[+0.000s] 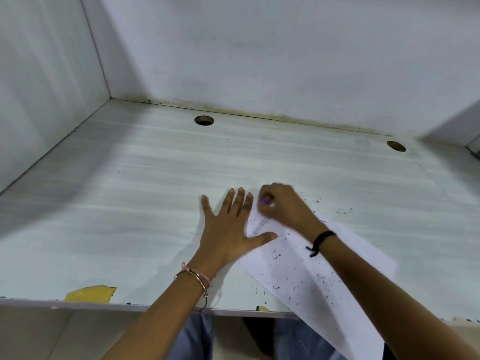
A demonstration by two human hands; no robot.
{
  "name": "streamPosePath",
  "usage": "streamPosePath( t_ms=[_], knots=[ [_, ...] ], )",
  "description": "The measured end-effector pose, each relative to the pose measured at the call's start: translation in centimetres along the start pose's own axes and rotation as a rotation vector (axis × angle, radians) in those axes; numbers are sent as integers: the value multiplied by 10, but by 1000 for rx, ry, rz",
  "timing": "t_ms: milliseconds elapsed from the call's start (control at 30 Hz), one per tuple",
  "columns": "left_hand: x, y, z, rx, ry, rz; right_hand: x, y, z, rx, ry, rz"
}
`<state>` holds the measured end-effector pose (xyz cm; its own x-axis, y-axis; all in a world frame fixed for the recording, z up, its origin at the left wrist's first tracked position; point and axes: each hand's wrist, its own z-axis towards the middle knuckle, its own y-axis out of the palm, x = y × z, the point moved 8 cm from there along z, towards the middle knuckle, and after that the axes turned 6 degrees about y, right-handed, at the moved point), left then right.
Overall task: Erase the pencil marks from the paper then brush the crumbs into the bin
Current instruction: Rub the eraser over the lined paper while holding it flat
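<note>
- Paper lies slantwise on the pale desk, its far corner under both hands and its near end hanging past the desk's front edge toward the person's lap.
- Thin and limp by the look of it: it will likely slide, buckle or crease under rubbing unless pinned close to the spot being worked.
- The left hand is spread wide and flat, thumb on the paper's far corner, fingers mostly on the desk just beyond the sheet.
- The right hand is curled tight on a small purple eraser, pressed at that same far corner, just beside the left fingers; blur suggests rubbing.
- Dark crumbs are scattered over the sheet and on the desk just beyond the right hand; they look light and will likely scatter easily.
- Judged best hold: a flat palm beside the eraser, never a pinch at the overhanging end, which would tip crumbs off.
- No bin is in view.
</note>
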<state>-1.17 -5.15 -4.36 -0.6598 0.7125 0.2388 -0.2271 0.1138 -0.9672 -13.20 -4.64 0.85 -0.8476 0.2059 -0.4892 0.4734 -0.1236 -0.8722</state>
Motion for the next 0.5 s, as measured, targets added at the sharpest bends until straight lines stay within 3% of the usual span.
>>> streamPosePath(
  t_ms=[133, 233, 367, 500],
  knots=[
    [0, -1, 0, 1, 2, 7, 59, -50, 22, 127, 211, -26],
    [0, -1, 0, 3, 2, 3, 32, -42, 16, 102, 106, 61],
    [0, -1, 0, -5, -1, -11, -10, 7, -9, -73, -103, 41],
    [0, -1, -1, -10, -3, 3, 37, -29, 22, 72, 92, 39]
  ],
)
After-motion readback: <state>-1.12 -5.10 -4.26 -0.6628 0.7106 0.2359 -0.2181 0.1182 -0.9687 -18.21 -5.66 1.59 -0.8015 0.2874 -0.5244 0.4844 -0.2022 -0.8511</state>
